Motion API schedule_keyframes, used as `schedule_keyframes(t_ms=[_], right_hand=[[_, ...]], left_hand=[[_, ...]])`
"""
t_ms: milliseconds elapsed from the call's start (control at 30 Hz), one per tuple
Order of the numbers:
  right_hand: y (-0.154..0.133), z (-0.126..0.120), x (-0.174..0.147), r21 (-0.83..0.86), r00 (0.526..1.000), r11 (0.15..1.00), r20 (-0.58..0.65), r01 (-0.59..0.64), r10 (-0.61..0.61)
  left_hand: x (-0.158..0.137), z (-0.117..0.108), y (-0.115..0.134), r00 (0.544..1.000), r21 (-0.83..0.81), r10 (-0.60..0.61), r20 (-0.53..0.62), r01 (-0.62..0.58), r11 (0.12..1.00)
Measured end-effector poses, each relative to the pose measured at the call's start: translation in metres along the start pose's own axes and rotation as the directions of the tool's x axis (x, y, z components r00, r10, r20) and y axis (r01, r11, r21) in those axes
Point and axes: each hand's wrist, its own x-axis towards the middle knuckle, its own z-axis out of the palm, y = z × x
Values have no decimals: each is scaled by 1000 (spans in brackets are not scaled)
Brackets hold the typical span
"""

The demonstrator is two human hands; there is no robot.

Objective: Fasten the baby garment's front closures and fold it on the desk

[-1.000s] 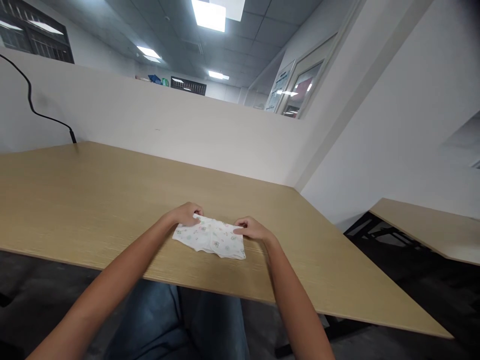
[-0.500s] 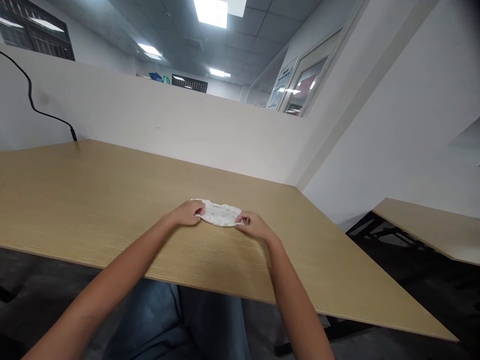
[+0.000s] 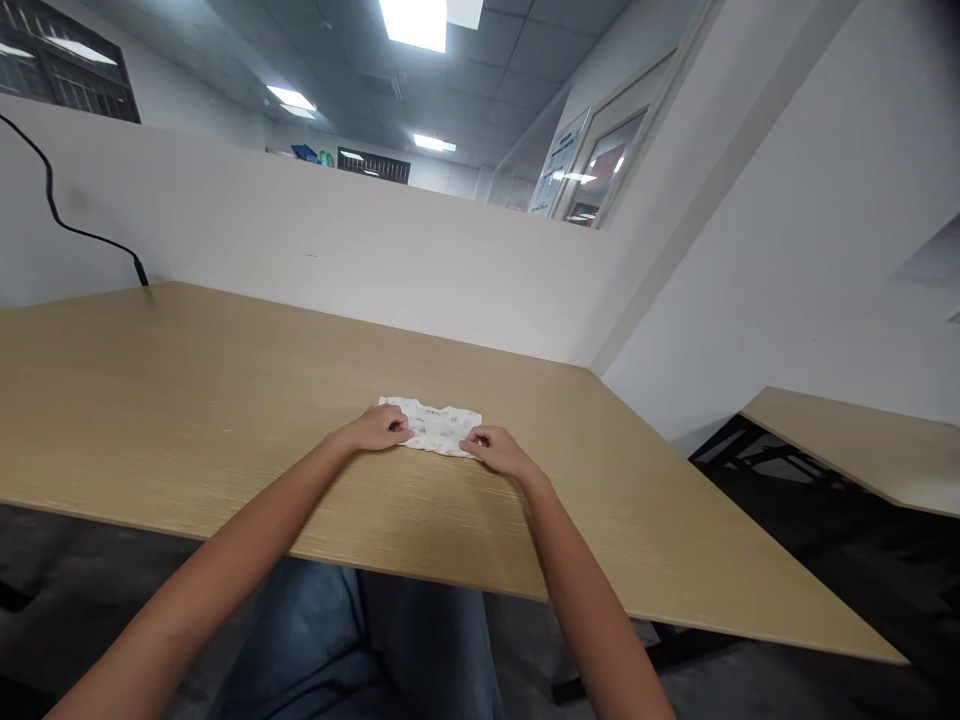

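Note:
A small white baby shirt (image 3: 437, 428) with a faint scattered print lies folded into a wide strip on the wooden table. Its scooped neckline, with small dark lettering, is on the far side. My left hand (image 3: 377, 428) is closed at the left end of the cloth, its curled fingertips pinching near the lower corner. At the other end, my right hand (image 3: 496, 448) pinches the near right corner between thumb and fingers. The parts of the shirt under both hands are hidden.
The tan wooden table (image 3: 247, 400) runs up to a low white partition (image 3: 360, 250). A black cable (image 3: 90, 234) comes down at the far left. To the right, beyond a gap, stands a second table (image 3: 847, 440).
The shirt's near edge, lifted and curved earlier, now lies flatter and straighter on the table. My right hand has shifted slightly left along it.

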Motion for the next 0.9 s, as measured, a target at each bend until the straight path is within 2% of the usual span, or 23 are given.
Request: schedule_keyframes(t_ms=[900], right_hand=[[-2, -1, -2, 56, 1000, 998, -1, 25, -25]], left_hand=[[-1, -2, 5, 1000, 41, -14, -10, 14, 999]])
